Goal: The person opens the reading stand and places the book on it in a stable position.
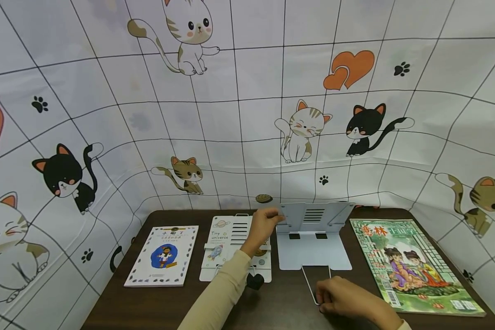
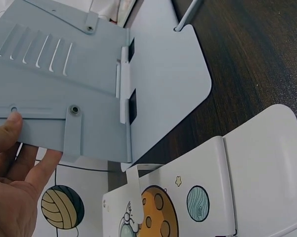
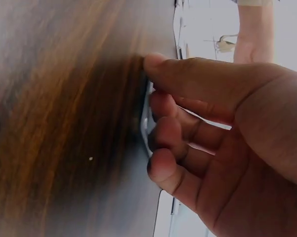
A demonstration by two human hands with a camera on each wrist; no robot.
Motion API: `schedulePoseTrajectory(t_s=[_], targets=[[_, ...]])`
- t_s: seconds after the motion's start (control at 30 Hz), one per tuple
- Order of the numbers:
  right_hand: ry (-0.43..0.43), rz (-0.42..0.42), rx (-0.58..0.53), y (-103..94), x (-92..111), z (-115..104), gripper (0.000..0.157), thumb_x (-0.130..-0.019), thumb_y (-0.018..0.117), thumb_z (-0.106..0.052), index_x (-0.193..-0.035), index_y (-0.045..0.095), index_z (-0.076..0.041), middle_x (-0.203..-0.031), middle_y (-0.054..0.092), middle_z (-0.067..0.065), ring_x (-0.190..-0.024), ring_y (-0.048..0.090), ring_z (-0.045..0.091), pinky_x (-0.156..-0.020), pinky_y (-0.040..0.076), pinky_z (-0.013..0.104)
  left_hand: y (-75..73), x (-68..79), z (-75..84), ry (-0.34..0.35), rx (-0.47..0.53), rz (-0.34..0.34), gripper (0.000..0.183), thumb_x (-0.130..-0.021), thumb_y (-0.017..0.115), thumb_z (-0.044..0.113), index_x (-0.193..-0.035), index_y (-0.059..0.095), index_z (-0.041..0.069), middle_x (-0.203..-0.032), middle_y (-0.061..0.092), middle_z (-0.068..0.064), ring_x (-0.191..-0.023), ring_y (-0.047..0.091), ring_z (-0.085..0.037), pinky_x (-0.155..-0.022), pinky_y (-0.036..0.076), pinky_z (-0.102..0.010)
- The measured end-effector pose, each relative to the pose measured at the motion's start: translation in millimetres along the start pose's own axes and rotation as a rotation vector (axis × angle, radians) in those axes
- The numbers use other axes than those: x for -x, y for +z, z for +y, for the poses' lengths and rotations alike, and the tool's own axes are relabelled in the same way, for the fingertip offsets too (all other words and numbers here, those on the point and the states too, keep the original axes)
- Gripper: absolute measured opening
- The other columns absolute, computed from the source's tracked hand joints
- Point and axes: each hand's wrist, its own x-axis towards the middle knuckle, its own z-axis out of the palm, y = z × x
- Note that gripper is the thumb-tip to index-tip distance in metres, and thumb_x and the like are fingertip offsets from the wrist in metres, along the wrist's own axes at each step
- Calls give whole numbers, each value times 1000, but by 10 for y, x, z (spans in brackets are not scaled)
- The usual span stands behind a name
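A pale grey metal book stand (image 1: 313, 250) stands unfolded on the table, its slotted back panel (image 2: 34, 64) raised from the flat base. My left hand (image 1: 265, 225) pinches the panel's left edge; in the left wrist view the thumb lies on the near face, fingers behind. From the base's front edge a wire bracket (image 1: 309, 285) extends toward me. My right hand (image 1: 346, 297) holds this wire at its front right, thumb and curled fingers about it in the right wrist view. Left of it lies a white, space-patterned book stand (image 1: 220, 270), partly hidden by my left arm.
A white booklet (image 1: 164, 256) lies on the dark wooden table (image 1: 119, 302) at the left. On the right is a green illustrated magazine (image 1: 420, 270). A cat-patterned cloth (image 1: 255, 123) hangs behind the table and around both sides.
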Motion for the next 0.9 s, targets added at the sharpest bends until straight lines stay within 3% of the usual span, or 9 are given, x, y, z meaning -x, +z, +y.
schedulePoseTrajectory(t_s=[0.1, 0.23, 0.37, 0.57, 0.73, 0.9], targets=[[-6, 31, 32, 18, -32, 32, 18, -92, 81, -13, -86, 67, -23, -74, 60, -21, -64, 51, -10, -55, 47, 17, -8, 4, -7, 20, 3, -18, 28, -102, 72, 12, -79, 63, -1, -59, 36, 2, -52, 28, -8, -57, 30, -24], [1, 24, 55, 21, -68, 74, 20, -89, 80, -9, -83, 68, -24, -72, 58, -22, -63, 50, -10, -54, 45, 17, -18, -5, -9, 24, 7, -18, 33, -101, 73, 11, -73, 58, 7, -57, 31, 8, -51, 27, -7, -56, 29, -23], [63, 12, 65, -28, -90, -58, 21, -83, 80, -9, -79, 67, -24, -69, 54, -22, -60, 47, -8, -54, 43, 18, -14, -13, -18, 19, 7, -16, 36, -101, 73, 12, -70, 55, 10, -58, 29, 8, -51, 26, -8, -56, 29, -24], [79, 45, 56, -187, -116, -205, 24, -78, 77, -8, -75, 63, -26, -66, 47, -22, -57, 41, -8, -53, 37, 17, -15, 4, -5, -3, -3, -19, 23, -101, 73, 12, -84, 68, -3, -60, 39, 7, -54, 30, -8, -58, 31, -24], [25, 108, 123, -320, -143, -239, 27, -78, 78, -8, -75, 59, -28, -71, 46, -21, -65, 40, -8, -58, 37, 17, -18, 9, -8, -14, -6, -20, 22, -101, 74, 12, -84, 69, -1, -61, 41, 5, -53, 29, -8, -58, 31, -24], [27, 162, 117, -455, -175, -287, 27, -82, 75, -8, -82, 57, -27, -75, 48, -20, -69, 43, -7, -61, 39, 19, -28, -1, 1, -11, -2, -24, 19, -101, 74, 12, -90, 74, -3, -70, 58, 0, -57, 35, -8, -60, 34, -24]])
